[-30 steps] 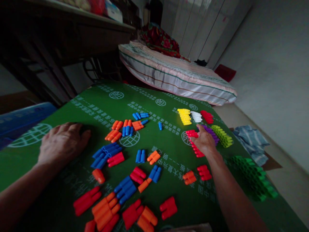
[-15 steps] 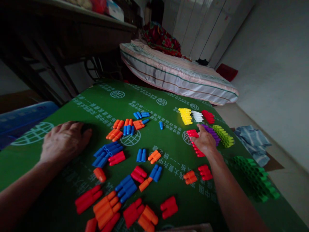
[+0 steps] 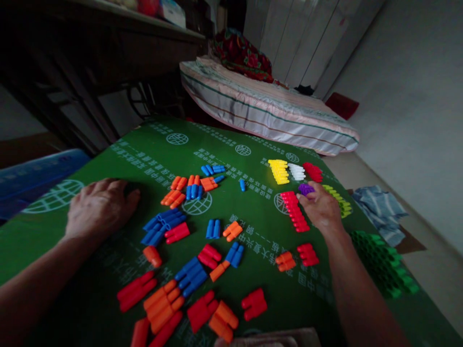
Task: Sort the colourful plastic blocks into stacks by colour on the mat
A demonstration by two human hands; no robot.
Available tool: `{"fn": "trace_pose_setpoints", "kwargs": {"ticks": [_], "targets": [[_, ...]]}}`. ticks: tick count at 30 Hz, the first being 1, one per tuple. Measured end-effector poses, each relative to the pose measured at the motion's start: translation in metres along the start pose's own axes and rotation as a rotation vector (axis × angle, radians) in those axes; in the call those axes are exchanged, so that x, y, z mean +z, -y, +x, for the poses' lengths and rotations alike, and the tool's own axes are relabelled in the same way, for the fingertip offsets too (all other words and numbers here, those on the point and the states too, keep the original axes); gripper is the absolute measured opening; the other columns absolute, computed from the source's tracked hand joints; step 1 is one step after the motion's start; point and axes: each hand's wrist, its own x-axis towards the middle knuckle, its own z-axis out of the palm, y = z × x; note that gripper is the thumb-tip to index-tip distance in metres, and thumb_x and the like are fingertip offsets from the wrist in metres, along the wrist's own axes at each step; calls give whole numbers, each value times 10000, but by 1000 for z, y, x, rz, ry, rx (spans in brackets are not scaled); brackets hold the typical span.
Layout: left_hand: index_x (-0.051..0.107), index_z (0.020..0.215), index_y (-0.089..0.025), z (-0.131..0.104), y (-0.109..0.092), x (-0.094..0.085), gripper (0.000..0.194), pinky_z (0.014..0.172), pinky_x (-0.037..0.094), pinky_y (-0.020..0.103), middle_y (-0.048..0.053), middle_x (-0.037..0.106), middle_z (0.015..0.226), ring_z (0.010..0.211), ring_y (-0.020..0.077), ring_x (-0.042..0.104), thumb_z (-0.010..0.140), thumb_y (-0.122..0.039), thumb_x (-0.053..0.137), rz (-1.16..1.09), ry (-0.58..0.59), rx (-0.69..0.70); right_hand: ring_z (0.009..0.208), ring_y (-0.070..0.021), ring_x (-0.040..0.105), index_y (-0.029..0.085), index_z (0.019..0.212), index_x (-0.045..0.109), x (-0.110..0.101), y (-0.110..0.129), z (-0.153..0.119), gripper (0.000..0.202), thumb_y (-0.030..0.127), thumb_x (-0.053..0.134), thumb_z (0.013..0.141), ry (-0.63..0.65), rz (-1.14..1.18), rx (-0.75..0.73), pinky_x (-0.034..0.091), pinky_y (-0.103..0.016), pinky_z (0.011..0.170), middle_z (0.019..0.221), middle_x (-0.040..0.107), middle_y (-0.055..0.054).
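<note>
My left hand (image 3: 99,207) lies on the green tabletop (image 3: 224,202) at the left, fingers loosely curved and apart, holding nothing. At the right, my right hand (image 3: 321,205) is over the purple block group (image 3: 306,189), covering most of it; its fingers are bent and their grip is hidden. Just left of that hand is a row of red blocks (image 3: 294,212). Behind it stand yellow (image 3: 278,172), white (image 3: 296,172) and red block groups (image 3: 313,171). Lime-green blocks (image 3: 338,200) show beyond its right side.
Orange, blue and red blocks (image 3: 190,274) are scattered over the middle and near part of the table. A large green block group (image 3: 383,262) is at the right edge. Farther off are a bed (image 3: 267,108), a blue container (image 3: 39,178) and a striped cloth (image 3: 379,209).
My right hand has shifted right, off the row of red blocks and onto the purple group, which it now mostly covers. My left hand has stayed on the table.
</note>
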Motion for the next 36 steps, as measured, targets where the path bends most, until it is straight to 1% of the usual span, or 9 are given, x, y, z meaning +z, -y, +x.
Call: {"fn": "trace_pose_setpoints", "kwargs": {"ticks": [3,7,13,17,22,27,30,34,36], "targets": [[553,1180,-90,-1,-1,0,722,970,383,495,211,528,1268,1197,389,445,830,-560,131,4,-7,-3,785,-202,669,213,1182,617,-7,-6,-9,455,467,549,811,-35,95,-29,502,-330,780,909,730,-55],[545,1188,-88,-4,-6,-4,683,993,370,493,211,520,1284,1226,375,434,842,-531,158,-12,-5,2,781,-206,679,216,1059,675,-11,-8,-38,394,485,553,797,-28,177,-79,515,-337,778,864,738,-50],[532,1196,-62,-9,-10,-6,639,1004,357,511,237,511,1290,1238,388,416,861,-501,212,-53,0,8,783,-195,687,240,1008,691,-6,3,-99,324,452,556,805,163,223,-118,529,-313,746,888,744,-42],[544,1176,-56,-11,-11,-7,624,995,362,503,247,522,1271,1220,389,430,868,-497,226,-56,3,4,861,-191,687,240,1032,691,-5,20,-141,269,350,554,828,254,217,-304,532,-308,798,966,741,-47],[542,1178,-29,-11,-12,-7,626,991,355,504,271,517,1269,1216,387,431,874,-485,240,-74,0,15,892,-218,665,225,1018,691,-14,43,-180,219,245,543,858,350,-18,-561,526,-357,813,994,723,-72],[524,1212,-42,-13,-11,-5,632,999,345,489,255,512,1286,1233,371,417,884,-490,223,-74,-7,18,888,-231,648,226,1067,661,-15,47,-196,253,279,618,824,361,-155,-603,517,-370,807,972,704,-67],[524,1218,-64,-13,-11,-5,625,999,347,488,241,515,1292,1230,362,420,883,-498,224,-72,-3,12,869,-239,640,224,1021,661,-10,48,-204,237,248,650,786,336,-177,-595,511,-377,793,935,690,-65],[533,1200,-52,-11,-11,-7,635,1008,343,507,247,510,1293,1235,384,413,870,-501,228,-89,-1,9,840,-227,634,227,907,661,-7,51,-206,156,169,627,767,341,-95,-545,510,-359,760,892,676,-52],[533,1199,-50,-9,-11,-7,650,1004,347,521,250,507,1292,1234,396,412,861,-510,222,-99,0,7,869,-219,636,224,951,656,-8,47,-196,197,168,618,766,329,-5,-509,513,-340,760,918,682,-52]]}}
